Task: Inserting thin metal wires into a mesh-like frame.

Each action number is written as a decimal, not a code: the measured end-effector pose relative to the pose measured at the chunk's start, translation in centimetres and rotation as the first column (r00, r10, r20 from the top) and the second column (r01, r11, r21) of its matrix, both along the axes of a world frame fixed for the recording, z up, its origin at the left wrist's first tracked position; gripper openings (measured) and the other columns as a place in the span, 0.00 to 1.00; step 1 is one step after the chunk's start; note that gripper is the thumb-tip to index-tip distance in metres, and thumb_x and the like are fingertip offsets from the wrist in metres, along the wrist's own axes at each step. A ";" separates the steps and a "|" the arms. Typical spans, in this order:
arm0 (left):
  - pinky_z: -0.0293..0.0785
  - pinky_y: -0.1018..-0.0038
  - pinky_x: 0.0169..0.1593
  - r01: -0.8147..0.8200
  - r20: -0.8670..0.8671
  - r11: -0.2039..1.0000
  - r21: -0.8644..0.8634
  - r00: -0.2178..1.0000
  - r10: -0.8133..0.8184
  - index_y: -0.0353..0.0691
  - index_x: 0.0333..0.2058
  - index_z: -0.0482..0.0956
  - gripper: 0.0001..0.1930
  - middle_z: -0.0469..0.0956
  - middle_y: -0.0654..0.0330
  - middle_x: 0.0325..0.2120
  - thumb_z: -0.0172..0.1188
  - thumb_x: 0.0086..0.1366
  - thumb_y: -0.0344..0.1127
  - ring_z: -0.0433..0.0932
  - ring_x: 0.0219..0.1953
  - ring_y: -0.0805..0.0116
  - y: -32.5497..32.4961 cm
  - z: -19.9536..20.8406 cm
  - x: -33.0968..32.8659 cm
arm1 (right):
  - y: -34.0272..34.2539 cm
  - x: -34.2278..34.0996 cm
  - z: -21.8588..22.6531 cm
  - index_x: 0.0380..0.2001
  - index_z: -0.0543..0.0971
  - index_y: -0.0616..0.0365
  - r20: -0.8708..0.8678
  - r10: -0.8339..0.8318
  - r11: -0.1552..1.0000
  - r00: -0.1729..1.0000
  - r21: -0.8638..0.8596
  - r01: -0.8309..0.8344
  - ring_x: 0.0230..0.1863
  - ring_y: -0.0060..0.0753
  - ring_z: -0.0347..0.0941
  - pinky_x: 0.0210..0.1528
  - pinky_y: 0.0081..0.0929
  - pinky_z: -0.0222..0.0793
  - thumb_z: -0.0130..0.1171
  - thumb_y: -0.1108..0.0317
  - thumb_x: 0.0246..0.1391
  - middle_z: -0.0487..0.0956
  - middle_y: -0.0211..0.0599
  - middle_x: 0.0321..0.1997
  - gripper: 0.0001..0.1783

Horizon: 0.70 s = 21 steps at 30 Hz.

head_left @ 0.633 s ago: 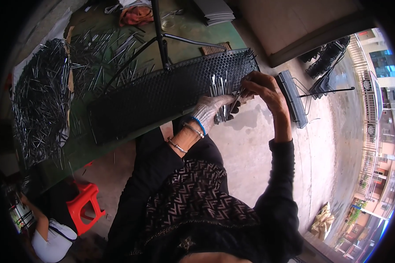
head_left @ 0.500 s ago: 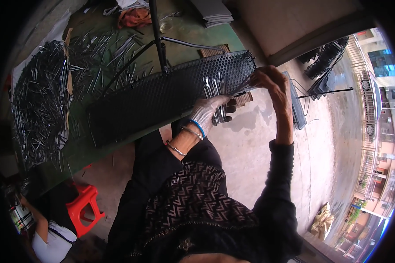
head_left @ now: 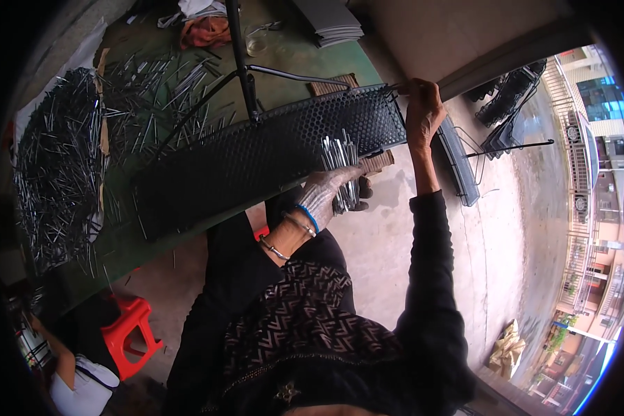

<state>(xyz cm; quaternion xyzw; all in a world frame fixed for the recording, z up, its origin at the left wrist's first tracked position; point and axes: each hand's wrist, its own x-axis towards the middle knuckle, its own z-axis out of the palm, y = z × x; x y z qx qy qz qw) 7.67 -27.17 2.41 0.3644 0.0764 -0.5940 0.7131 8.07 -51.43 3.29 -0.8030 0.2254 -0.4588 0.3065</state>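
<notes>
A long black perforated tray [head_left: 256, 156] lies tilted on the green table [head_left: 128, 243]. My left hand [head_left: 333, 187], in a pale worn glove, grips a bundle of thin metal rods [head_left: 340, 163] standing upright at the tray's near edge. My right hand [head_left: 423, 111] is at the tray's far right corner and pinches a single thin rod [head_left: 399, 88] at the top edge.
A big heap of loose metal rods [head_left: 55, 166] covers the table's left side. A black stand pole [head_left: 239, 55] rises over the tray. A red stool [head_left: 128, 333] and another person [head_left: 76, 381] are at lower left. More black trays [head_left: 457, 163] lie on the concrete floor at right.
My right hand has moved from beside the rod bundle up to the tray's far right corner. My left hand still holds the bundle at the tray's edge.
</notes>
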 end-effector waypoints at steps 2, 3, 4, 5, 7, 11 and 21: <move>0.83 0.66 0.33 -0.019 0.001 1.000 -0.014 1.000 0.019 0.33 0.40 0.77 0.12 0.80 0.55 0.30 0.59 0.62 0.36 0.81 0.31 0.63 0.1 0.6 -0.1 | 0.0 0.0 -0.1 0.33 0.77 0.59 0.002 0.000 1.000 1.000 -0.001 0.000 0.30 0.31 0.79 0.35 0.26 0.72 0.52 0.73 0.56 0.81 0.37 0.27 0.05; 0.83 0.66 0.33 -0.002 0.024 1.000 -0.007 1.000 0.002 0.32 0.39 0.77 0.12 0.80 0.56 0.29 0.59 0.62 0.36 0.81 0.30 0.64 0.2 1.4 -0.1 | 0.2 0.0 0.1 0.33 0.77 0.59 -0.009 0.006 1.000 1.000 0.017 -0.006 0.30 0.31 0.79 0.35 0.26 0.72 0.52 0.73 0.56 0.81 0.37 0.27 0.05; 0.83 0.67 0.32 0.016 0.046 1.000 0.001 0.999 -0.016 0.32 0.39 0.77 0.12 0.80 0.56 0.28 0.60 0.62 0.36 0.81 0.30 0.64 0.2 1.8 -0.1 | 0.3 -0.1 0.2 0.33 0.77 0.59 -0.021 0.012 0.999 1.000 0.035 -0.012 0.30 0.31 0.79 0.35 0.26 0.72 0.52 0.73 0.56 0.81 0.37 0.27 0.04; 0.83 0.68 0.32 0.006 0.039 1.000 0.006 0.999 -0.006 0.31 0.39 0.77 0.13 0.80 0.56 0.28 0.60 0.62 0.36 0.81 0.29 0.64 0.2 1.8 -0.1 | 0.3 -0.2 0.1 0.33 0.77 0.59 -0.020 0.013 0.999 1.000 0.034 -0.012 0.30 0.31 0.79 0.35 0.26 0.72 0.52 0.73 0.56 0.81 0.37 0.27 0.04; 0.82 0.69 0.32 0.002 0.038 1.000 0.005 0.999 -0.002 0.31 0.39 0.77 0.13 0.79 0.56 0.27 0.60 0.62 0.36 0.81 0.29 0.64 0.1 1.5 -0.3 | 0.3 -0.4 0.0 0.33 0.76 0.59 -0.043 0.018 0.995 0.999 -0.097 -0.023 0.31 0.31 0.79 0.36 0.26 0.72 0.53 0.72 0.56 0.81 0.37 0.27 0.04; 0.81 0.71 0.32 0.000 0.025 1.000 -0.005 1.000 0.000 0.30 0.39 0.77 0.13 0.79 0.56 0.27 0.60 0.62 0.35 0.80 0.27 0.65 0.1 0.5 -0.2 | 0.5 -0.6 0.4 0.33 0.76 0.59 -0.062 0.007 0.998 0.998 -0.066 -0.011 0.31 0.33 0.79 0.35 0.27 0.72 0.53 0.72 0.55 0.81 0.38 0.27 0.04; 0.79 0.74 0.30 -0.027 0.028 1.000 -0.005 0.999 0.027 0.30 0.37 0.78 0.11 0.79 0.58 0.26 0.59 0.62 0.35 0.78 0.25 0.69 -0.1 -0.5 -0.3 | 0.0 -0.4 1.3 0.34 0.79 0.57 -0.169 -0.069 0.987 0.983 -0.155 0.043 0.29 0.32 0.79 0.34 0.27 0.71 0.57 0.66 0.55 0.82 0.39 0.28 0.07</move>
